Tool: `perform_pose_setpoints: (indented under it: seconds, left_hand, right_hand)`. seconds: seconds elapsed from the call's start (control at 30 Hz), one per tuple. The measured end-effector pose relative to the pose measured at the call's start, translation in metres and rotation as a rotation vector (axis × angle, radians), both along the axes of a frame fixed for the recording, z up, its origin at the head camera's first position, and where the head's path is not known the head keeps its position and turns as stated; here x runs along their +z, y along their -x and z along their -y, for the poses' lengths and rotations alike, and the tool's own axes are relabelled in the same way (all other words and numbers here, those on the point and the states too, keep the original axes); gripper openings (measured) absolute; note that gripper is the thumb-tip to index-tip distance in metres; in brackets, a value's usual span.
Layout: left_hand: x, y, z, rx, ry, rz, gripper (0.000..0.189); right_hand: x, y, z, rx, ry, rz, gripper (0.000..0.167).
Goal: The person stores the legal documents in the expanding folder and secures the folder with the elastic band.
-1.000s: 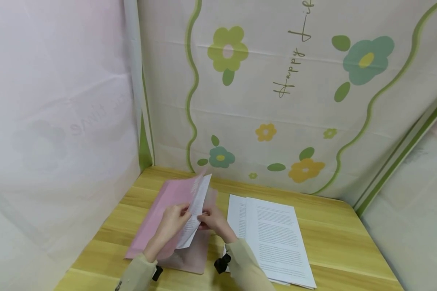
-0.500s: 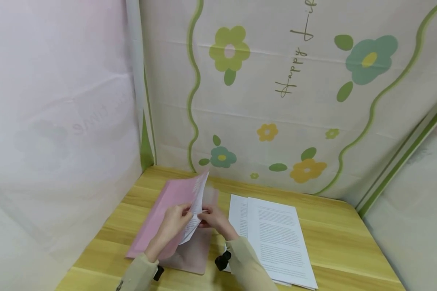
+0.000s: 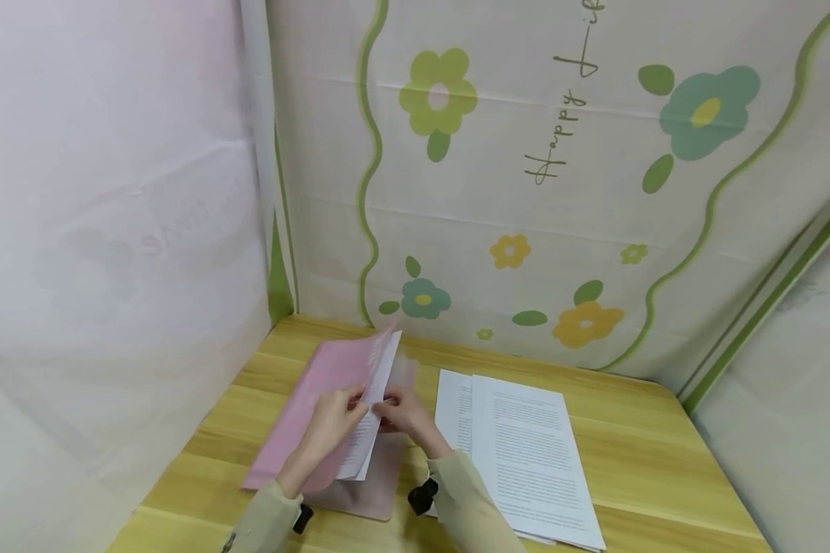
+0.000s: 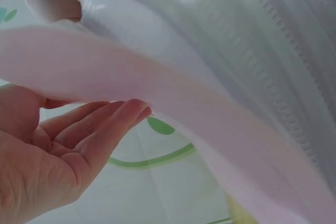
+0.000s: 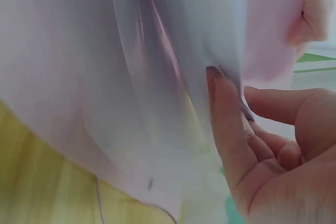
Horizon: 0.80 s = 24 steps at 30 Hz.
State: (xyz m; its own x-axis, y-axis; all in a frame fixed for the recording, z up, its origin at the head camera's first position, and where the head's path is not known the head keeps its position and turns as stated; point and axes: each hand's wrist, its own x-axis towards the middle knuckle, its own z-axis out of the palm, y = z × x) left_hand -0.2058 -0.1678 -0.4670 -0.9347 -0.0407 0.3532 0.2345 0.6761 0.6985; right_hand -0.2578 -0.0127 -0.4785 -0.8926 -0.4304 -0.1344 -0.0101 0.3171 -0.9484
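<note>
A pink folder (image 3: 318, 376) with clear plastic sleeves stands partly opened on the left half of the table. My left hand (image 3: 327, 422) holds its raised cover; in the left wrist view the fingers (image 4: 123, 116) meet the pink cover (image 4: 152, 85) at its edge. White printed sheets (image 3: 360, 453) stand tilted inside the folder, between both hands. My right hand (image 3: 408, 418) pinches the edge of an inner page; in the right wrist view thumb and finger close on a pale sleeve (image 5: 189, 40). Whether paper lies within that pinch cannot be told.
Printed paper stacks (image 3: 532, 461) lie on the wooden table (image 3: 657, 453) to the right of the folder, partly overlapping. Fabric walls with flower prints (image 3: 484, 192) enclose the table at the back and sides. Small black cameras sit at both wrists.
The white sheets swung left toward the cover, then back right, showing more of their printed face now. Both hands stay in nearly the same place.
</note>
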Motion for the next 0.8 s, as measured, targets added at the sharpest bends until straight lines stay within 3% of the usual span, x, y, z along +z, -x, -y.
perform_pose_setpoints:
  seconds: [0.23,0.43,0.63,0.8]
  left_hand:
    - [0.0,0.001,-0.001,-0.004,-0.004,-0.011,0.034]
    - [-0.001,0.001,-0.001,-0.001,0.001,-0.028,0.032]
    - [-0.003,0.001,0.0,0.001,-0.001,-0.032,0.033]
    - [-0.002,0.0,0.0,0.001,-0.023,0.008,0.033]
  right_hand:
    - [0.01,-0.001,-0.025,-0.047,-0.026,-0.087,0.029]
    - [0.009,0.001,-0.05,-0.084,-0.089,-0.146,0.03]
    - [0.003,0.0,-0.08,-0.13,-0.133,-0.149,0.031]
    - [0.0,-0.002,-0.106,-0.197,-0.191,-0.124,0.035]
